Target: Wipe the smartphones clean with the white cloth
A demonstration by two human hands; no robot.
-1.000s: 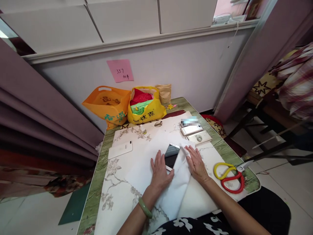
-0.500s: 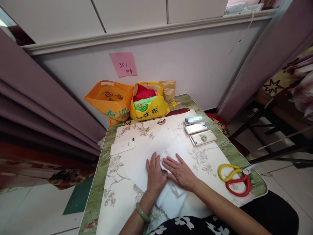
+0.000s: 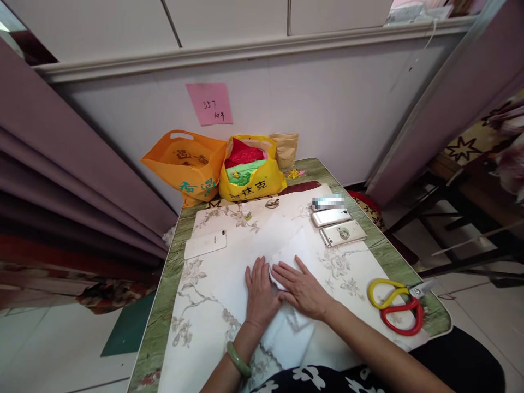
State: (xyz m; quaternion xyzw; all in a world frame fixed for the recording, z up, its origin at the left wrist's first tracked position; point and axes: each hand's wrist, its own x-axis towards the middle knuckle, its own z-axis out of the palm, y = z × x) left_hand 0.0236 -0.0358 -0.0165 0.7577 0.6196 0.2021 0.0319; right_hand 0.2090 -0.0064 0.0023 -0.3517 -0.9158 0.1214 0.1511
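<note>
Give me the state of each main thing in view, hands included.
White cloth, partly folded over
Left hand, open, flat on the cloth
Right hand, open, flat on the cloth
Scissors, lying flat, not held
Orange bag, standing, open
Yellow bag, open, filled
White phone, back up
Ringed phone, back up
Tan packet, upright

ok so the cloth is white, mat cream with a greyish floral print, table green wood-grain. Clockwise from the cloth: yellow-and-red-handled scissors at 3, green bangle at 7, white phone at 10, orange bag at 11
</note>
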